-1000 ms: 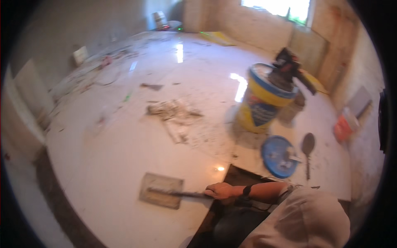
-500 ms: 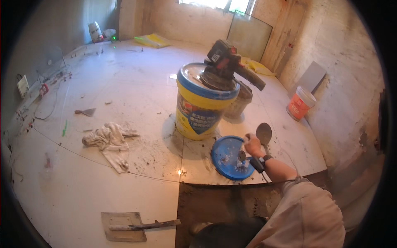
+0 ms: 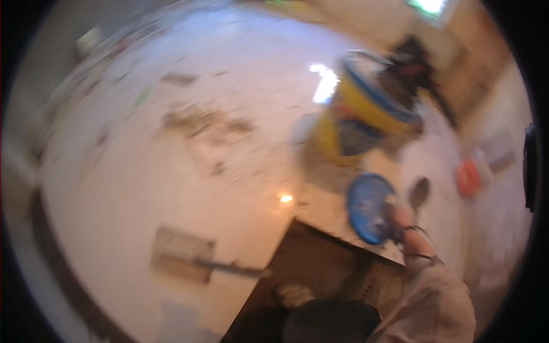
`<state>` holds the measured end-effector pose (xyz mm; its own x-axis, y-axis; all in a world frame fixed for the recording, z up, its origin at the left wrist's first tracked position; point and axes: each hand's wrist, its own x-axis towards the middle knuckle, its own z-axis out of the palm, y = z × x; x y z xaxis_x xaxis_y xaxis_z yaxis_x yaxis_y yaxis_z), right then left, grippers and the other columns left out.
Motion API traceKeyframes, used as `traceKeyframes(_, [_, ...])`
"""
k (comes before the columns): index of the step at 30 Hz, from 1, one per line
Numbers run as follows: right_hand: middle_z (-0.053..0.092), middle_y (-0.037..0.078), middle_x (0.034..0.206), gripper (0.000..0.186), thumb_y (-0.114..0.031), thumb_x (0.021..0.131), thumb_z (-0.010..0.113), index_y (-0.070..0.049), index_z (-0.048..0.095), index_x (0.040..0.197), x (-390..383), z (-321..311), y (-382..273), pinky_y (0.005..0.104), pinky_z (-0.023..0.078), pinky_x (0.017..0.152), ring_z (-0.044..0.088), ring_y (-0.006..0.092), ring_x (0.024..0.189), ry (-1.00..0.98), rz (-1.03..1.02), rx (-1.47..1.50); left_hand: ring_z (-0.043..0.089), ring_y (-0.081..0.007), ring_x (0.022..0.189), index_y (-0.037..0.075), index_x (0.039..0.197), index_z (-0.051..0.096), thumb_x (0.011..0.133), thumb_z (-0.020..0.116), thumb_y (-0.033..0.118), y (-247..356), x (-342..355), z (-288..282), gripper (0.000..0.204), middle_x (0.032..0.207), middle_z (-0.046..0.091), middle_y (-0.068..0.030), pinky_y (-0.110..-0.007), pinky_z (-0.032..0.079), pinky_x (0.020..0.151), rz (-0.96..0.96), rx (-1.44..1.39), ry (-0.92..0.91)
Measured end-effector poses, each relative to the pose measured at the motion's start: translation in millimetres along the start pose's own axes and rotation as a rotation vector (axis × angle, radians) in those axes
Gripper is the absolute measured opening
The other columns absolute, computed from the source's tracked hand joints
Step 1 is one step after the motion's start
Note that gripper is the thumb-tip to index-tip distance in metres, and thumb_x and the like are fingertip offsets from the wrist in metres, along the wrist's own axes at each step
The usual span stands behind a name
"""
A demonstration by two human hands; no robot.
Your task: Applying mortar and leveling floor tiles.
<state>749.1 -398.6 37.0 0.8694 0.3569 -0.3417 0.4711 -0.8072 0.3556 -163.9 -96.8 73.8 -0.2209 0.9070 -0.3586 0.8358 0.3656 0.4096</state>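
Observation:
My right hand reaches over the right edge of a blue bucket lid lying on the floor. Its fingers look closed, and a dark object shows just below them, too smeared by motion to name. Dark bands circle the wrist. Beside the hand, a round dark disc lies or stands on the floor. Behind the lid is a large yellow bucket with a blue rim, and a dark power tool rests on its top. My left hand is out of view.
To the left, a flat trowel lies on the pale tiles, with a crumpled cloth and a scraper farther off. A red and white pail stands by the right wall. The tiles end at a dark bare strip near me.
The whole view has swung and tilted, so everything looks slanted and blurred. The buckets and lid now appear farther right. My right hand remains at the blue lid.

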Motion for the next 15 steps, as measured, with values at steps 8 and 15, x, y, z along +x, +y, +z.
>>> traceKeyframes(8, [0.059,0.03,0.114,0.041,-0.007,0.092,0.045,0.003,0.047,0.131,44.3,-13.4,6.8,0.0474,0.048,0.088,0.058,0.0441,0.105,0.381,-0.181,0.175,0.063,-0.0426,0.09,0.005,0.112,0.065,0.089,0.057,0.019,-19.3,-68.4,7.9,0.028,0.095,0.066,-0.0245,-0.046,0.052,0.077,0.019,0.089,0.252])
traceKeyframes(15, [0.064,0.02,0.084,0.026,-0.005,0.09,0.051,-0.004,0.066,0.111,-147.3,-177.7,-272.0,0.0393,0.048,0.067,0.064,0.0341,0.075,0.058,-1.135,0.569,0.064,-0.0404,0.09,0.008,0.121,0.062,0.09,0.059,0.032,14.2,-84.1,77.1,0.039,0.094,0.069,-0.0206,-0.045,0.052,0.077,0.457,0.206,0.049])
